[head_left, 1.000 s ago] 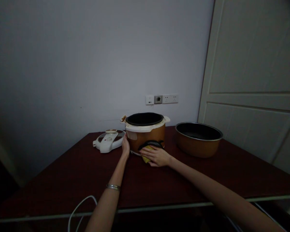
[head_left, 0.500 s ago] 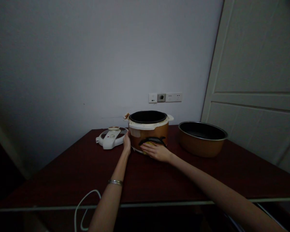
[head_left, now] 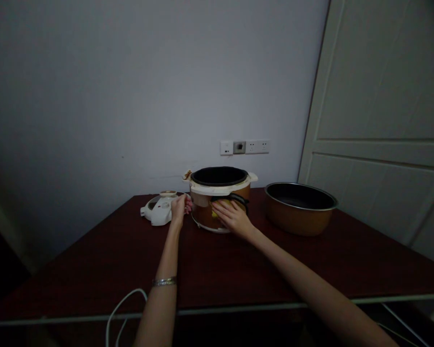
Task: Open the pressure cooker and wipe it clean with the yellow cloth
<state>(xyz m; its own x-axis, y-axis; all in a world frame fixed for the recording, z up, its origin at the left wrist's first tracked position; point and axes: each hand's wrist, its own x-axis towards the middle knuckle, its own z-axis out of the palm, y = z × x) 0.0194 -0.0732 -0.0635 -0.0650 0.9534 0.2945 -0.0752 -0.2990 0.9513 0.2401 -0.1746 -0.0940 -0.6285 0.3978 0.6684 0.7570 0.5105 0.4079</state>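
My right hand (head_left: pixel 235 219) presses a yellow and black cloth (head_left: pixel 231 197) flat against the front of the electric cooker (head_left: pixel 203 218). The cooker has a brown-gold body, a white rim with side handles and a dark inner pot. Just left of it, my left hand (head_left: pixel 181 206) is held with curled fingers, and I see nothing in them. Behind that hand lies the white lid (head_left: pixel 161 215) with its clear panel, partly covered by the hand. My right palm and fingers hide part of the cloth.
To the right of the cooker stands a wide brown pan (head_left: pixel 298 219) with a black inside. All rest on a dark red table (head_left: pixel 217 270) against the wall. Sockets (head_left: pixel 257 146) are on the wall behind. A white cable (head_left: pixel 112 313) loops over the front edge at left.
My left hand has come off the cooker's side, moved left and curled its fingers. My right hand has slid the cloth upward on the cooker's front. The view has shifted slightly.
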